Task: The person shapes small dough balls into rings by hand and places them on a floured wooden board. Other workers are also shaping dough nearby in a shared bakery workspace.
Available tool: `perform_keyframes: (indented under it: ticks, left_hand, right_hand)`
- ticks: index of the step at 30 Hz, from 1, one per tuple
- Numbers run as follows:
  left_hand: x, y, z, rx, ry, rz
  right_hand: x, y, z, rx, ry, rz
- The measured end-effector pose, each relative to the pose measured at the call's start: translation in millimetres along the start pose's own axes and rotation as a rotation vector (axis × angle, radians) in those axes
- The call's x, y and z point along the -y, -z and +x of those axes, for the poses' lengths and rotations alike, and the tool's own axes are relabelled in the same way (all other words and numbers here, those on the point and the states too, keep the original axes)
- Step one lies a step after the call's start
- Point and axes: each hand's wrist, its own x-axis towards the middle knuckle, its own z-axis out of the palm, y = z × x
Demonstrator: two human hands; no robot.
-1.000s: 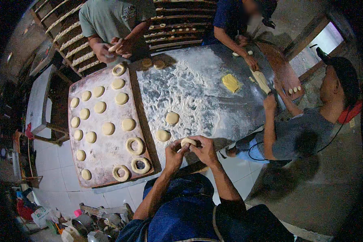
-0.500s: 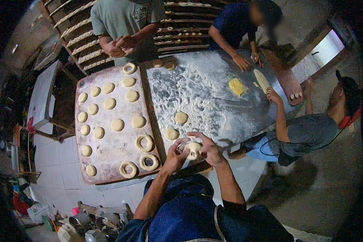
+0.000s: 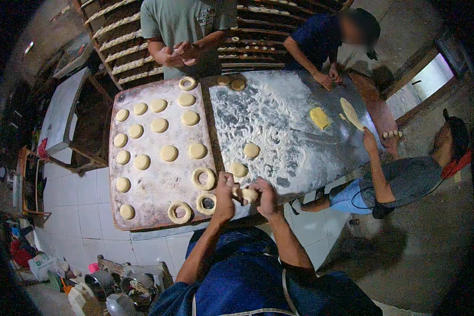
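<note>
Cream-coloured dough (image 3: 247,195) spanned the gap between the person's two hands, above the near edge of the floury metal bench (image 3: 310,152). The left hand (image 3: 225,194) was closed around one end and the right hand (image 3: 266,196) around the other; blur hid the exact shape of the piece and of the fingers. Just beyond them, two round discs (image 3: 252,150) lay in the flour, near each other but apart.

To their left, a floured board (image 3: 152,192) covered the left end of the bench. It bore rows of similar discs, three rings (image 3: 179,212) toward its near right corner and another at its far right corner. The left hand appeared just beside the closest ring.

Toward the right end lay a yellow slab (image 3: 319,118). Near the right edge, a co-worker's hand (image 3: 369,138) gripped one end of a long flat strip (image 3: 353,111). At the far edge stood a person in a grey shirt (image 3: 187,23), hands together.
</note>
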Motion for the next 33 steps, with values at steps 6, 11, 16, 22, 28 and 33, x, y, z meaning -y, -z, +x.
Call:
perform_keyframes:
  ticks: [6, 11, 16, 22, 28, 33]
  left_hand:
    - [28, 4, 2, -0.202, -0.039, 0.022]
    - [10, 10, 3, -0.043, -0.289, 0.611]
    - [31, 35, 4, -0.001, 0.152, -0.528]
    - [16, 41, -1, 0.017, -0.483, 0.694]
    - [3, 32, -22, -0.071, 0.039, -0.052]
    - [17, 60, -9, 0.067, -0.531, 0.598]
  right_hand:
    - [27, -32, -4, -0.069, 0.002, -0.521]
    - [20, -39, -11, -0.014, -0.184, -0.305]
    - [46, -59, -24, -0.104, -0.196, -0.422]
    - [43, -67, -29, 0.058, 0.019, -0.550]
    - [61, -82, -43, 0.002, 0.167, -0.544]
    - [38, -80, -43, 0.031, 0.088, -0.537]
